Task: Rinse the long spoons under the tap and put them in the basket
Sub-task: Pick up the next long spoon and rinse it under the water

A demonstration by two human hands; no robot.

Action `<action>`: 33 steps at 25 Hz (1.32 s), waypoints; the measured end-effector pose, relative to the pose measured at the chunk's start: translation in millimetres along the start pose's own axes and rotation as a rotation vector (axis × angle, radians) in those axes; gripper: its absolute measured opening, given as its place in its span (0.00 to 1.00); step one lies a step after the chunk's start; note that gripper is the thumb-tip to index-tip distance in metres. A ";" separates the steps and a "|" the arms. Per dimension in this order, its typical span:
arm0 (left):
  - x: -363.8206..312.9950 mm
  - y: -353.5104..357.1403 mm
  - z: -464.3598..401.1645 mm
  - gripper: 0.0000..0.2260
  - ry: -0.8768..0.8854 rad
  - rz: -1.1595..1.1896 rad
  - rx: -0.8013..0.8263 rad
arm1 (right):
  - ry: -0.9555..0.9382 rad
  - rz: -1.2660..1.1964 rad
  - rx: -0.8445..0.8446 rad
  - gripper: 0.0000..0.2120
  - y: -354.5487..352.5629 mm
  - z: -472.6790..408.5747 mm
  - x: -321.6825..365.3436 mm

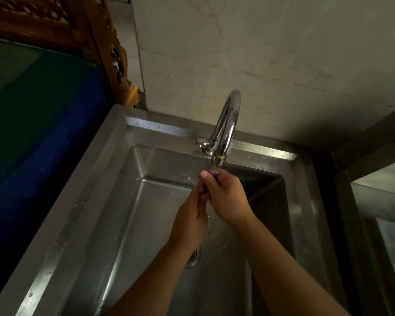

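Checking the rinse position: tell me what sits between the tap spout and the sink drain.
In the head view, both hands, left hand and right hand, holding a thin dark utensil under the tap spout, above the drain.

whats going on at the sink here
A person is rinsing a spoon under the tap over a steel sink. Both hands meet just below the spout: the right hand has its grip closed on the spoon, and the left hand is on it from below. Most of the spoon is hidden. No basket is in view.

Bare forearms (283, 258), seemingly no sleeves.
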State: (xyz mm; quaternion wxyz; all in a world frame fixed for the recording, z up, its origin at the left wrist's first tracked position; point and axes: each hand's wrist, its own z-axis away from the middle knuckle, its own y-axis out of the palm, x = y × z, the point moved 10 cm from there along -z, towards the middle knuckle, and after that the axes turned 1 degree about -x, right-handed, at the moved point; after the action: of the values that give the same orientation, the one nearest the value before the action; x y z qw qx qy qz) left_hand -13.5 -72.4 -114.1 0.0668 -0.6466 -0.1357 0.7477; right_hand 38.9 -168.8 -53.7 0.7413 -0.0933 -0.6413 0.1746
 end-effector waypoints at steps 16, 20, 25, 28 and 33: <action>22.4 0.7 -15.0 0.17 -0.139 0.316 0.094 | 0.020 -0.202 0.038 0.06 -0.7 5.2 8.0; 13.0 -3.9 -4.9 0.15 -0.034 0.129 -0.014 | 0.029 -0.229 -0.074 0.03 -3.2 9.9 4.9; 12.9 1.4 -10.1 0.20 -0.164 0.304 0.037 | 0.008 -0.164 -0.007 0.05 0.1 11.9 7.5; 17.6 8.0 -12.7 0.23 -0.219 0.415 0.151 | 0.050 -0.173 0.100 0.08 4.5 12.8 8.6; 12.9 17.0 -9.5 0.18 -0.202 0.416 0.261 | 0.087 -0.096 -0.022 0.14 -7.2 9.2 4.1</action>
State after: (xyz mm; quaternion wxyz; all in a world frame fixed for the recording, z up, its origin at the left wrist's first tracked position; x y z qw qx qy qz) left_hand -4.8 -83.9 -132.4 -0.0192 -0.5686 0.0916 0.8173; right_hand 31.4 -174.6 -45.9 0.7750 -0.0783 -0.6140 0.1277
